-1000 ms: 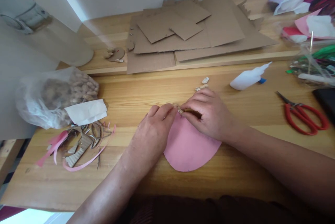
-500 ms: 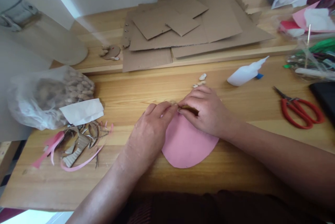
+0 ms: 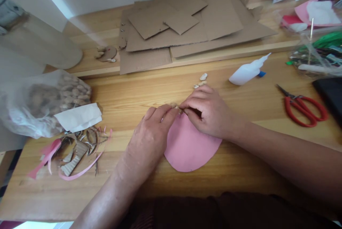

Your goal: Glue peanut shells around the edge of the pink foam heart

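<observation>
A pink paper disc point(image 3: 191, 147) lies flat on the table under both hands. At its far edge is a small tan peanut shell piece point(image 3: 176, 107), partly covered by fingers. My left hand point(image 3: 152, 132) rests over the disc's left side, thumb and fingers closed at the shell. From the right, my right hand point(image 3: 211, 113) pinches at the same spot, its thumb and forefinger tips nearly meeting the left ones. Just beyond the right hand lie a few loose shell pieces point(image 3: 203, 76). What exactly sits between the fingertips is mostly hidden.
A white glue bottle point(image 3: 244, 74) lies at the right, near red-handled scissors point(image 3: 304, 109). To the left are a bag of peanuts point(image 3: 61, 93) and paper scraps point(image 3: 76, 156). Cardboard sheets point(image 3: 184, 40) cover the raised ledge behind.
The view has shifted slightly, moving the surroundings left. Both hands stay at the disc's far edge; the fingertips have parted a little, showing more of the shell piece.
</observation>
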Demonstrator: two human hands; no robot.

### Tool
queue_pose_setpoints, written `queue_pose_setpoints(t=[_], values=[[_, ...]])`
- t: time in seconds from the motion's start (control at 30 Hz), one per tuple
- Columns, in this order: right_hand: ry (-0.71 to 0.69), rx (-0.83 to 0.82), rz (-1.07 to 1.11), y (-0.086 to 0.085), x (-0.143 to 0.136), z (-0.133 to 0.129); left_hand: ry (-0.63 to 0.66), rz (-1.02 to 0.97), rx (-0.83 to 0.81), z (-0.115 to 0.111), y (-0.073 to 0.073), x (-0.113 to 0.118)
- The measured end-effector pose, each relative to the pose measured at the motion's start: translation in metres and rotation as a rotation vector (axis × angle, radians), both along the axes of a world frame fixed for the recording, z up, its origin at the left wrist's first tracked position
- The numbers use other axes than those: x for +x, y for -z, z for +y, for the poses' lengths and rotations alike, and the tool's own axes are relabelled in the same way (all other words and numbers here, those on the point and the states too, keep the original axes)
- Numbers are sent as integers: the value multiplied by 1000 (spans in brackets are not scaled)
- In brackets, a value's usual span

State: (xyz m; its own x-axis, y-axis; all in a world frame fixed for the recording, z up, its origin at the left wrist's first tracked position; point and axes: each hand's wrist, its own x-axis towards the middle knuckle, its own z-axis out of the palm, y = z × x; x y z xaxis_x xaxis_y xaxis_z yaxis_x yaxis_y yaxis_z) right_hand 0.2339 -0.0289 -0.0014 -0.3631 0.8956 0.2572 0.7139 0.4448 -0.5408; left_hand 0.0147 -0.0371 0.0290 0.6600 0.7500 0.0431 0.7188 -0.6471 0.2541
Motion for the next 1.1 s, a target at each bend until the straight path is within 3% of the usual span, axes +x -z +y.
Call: queue_pose_setpoints(t=[1.1], values=[[17,74,42,4,0,-1,-7,-22,1,0,1,2]])
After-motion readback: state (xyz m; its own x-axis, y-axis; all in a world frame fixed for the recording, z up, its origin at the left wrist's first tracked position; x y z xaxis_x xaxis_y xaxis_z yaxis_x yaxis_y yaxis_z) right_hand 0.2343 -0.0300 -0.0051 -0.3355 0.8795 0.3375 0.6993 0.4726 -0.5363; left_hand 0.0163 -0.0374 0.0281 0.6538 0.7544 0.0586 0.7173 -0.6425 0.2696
